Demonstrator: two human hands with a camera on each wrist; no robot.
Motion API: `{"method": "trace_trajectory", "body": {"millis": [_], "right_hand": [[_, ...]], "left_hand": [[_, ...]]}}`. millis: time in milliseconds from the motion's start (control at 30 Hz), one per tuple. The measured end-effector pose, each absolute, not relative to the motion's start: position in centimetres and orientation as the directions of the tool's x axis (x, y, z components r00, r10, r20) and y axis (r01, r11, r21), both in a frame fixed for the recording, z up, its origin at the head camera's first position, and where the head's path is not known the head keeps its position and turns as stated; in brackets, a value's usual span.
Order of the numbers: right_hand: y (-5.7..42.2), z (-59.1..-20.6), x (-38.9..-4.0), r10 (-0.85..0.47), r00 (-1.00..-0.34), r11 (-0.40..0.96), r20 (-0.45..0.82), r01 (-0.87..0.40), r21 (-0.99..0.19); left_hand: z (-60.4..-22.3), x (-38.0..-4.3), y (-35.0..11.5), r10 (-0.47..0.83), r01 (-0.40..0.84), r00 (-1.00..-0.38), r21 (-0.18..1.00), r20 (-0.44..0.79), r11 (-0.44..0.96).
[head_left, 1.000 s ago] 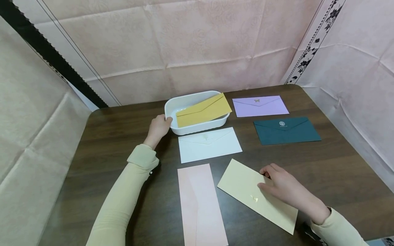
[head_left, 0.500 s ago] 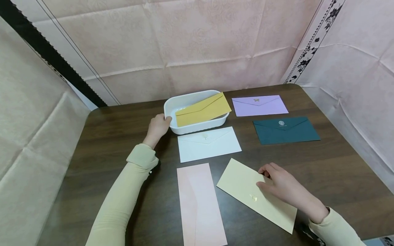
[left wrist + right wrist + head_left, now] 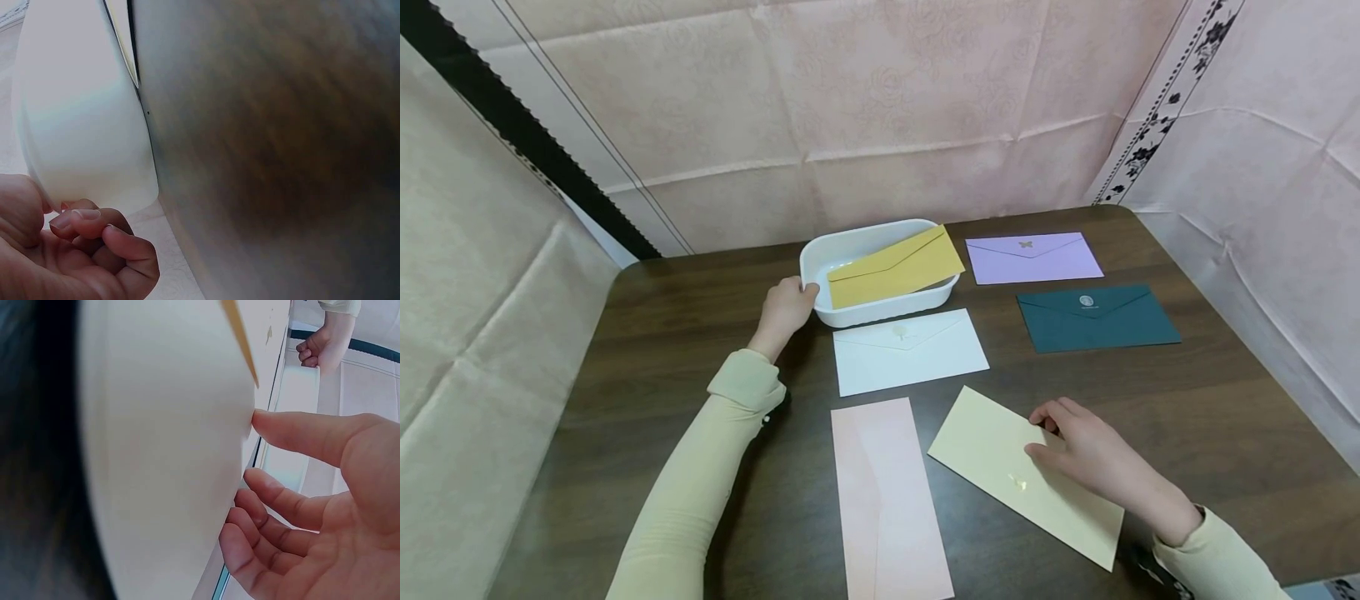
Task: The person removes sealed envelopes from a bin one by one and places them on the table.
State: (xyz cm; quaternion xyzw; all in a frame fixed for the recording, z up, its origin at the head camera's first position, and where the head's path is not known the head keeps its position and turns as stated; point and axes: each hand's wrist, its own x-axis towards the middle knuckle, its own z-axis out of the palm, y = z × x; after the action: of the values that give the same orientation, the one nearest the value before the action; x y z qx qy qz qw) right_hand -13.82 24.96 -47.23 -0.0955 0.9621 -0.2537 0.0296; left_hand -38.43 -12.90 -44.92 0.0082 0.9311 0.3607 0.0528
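At the back of the table, my left hand (image 3: pixel 787 315) grips the left end of a white plastic basin (image 3: pixel 887 318), thumb at the rim. Its fingers curl against the basin wall in the left wrist view. A yellow envelope (image 3: pixel 895 271) leans inside, one corner over the basin's right rim. My right hand (image 3: pixel 1093 454) rests at a cream envelope (image 3: pixel 1000 471) with a small gold mark, lying slanted at front right. In the right wrist view, the thumb tip touches the cream envelope, and the loosely bent fingers reach its far edge, apart from the thumb.
Flat on the dark wooden table (image 3: pixel 655 400) lie a white envelope (image 3: pixel 910 354) before the basin, a pink envelope (image 3: pixel 891 500) at front centre, and a purple envelope (image 3: pixel 1033 258) and a teal envelope (image 3: pixel 1097 319) at right. Pale cloth (image 3: pixel 887 108) hangs behind the table.
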Motion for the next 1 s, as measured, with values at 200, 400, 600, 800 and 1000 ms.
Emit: {"method": "trace_trajectory", "body": {"millis": [200, 400, 600, 800, 1000], "right_hand": [[25.2, -46.9, -13.8, -0.195, -0.981, 0.848, -0.025, -0.156, -0.506], [26.3, -46.4, -13.8, -0.176, -0.984, 0.860, -0.014, -0.146, -0.488], [27.7, -45.3, -14.2, -0.133, -0.991, 0.878, -0.029, -0.104, -0.468], [28.8, -44.7, -14.5, -0.118, -0.990, 0.884, -0.082, -0.067, -0.463], [29.0, -44.1, -15.8, -0.138, -0.989, 0.892, -0.060, -0.098, -0.442]], "left_hand": [[-45.1, -38.5, -13.0, 0.060, -0.005, -0.996, 0.674, -0.073, 0.738], [-45.1, -38.4, -13.0, 0.067, 0.000, -0.995, 0.672, -0.074, 0.741], [-45.0, -38.3, -13.1, 0.070, 0.017, -0.996, 0.669, -0.051, 0.743], [-45.1, -38.4, -13.1, 0.062, 0.009, -0.997, 0.681, -0.054, 0.733], [-45.2, -38.3, -13.0, 0.066, 0.015, -0.997, 0.677, -0.050, 0.736]]}}
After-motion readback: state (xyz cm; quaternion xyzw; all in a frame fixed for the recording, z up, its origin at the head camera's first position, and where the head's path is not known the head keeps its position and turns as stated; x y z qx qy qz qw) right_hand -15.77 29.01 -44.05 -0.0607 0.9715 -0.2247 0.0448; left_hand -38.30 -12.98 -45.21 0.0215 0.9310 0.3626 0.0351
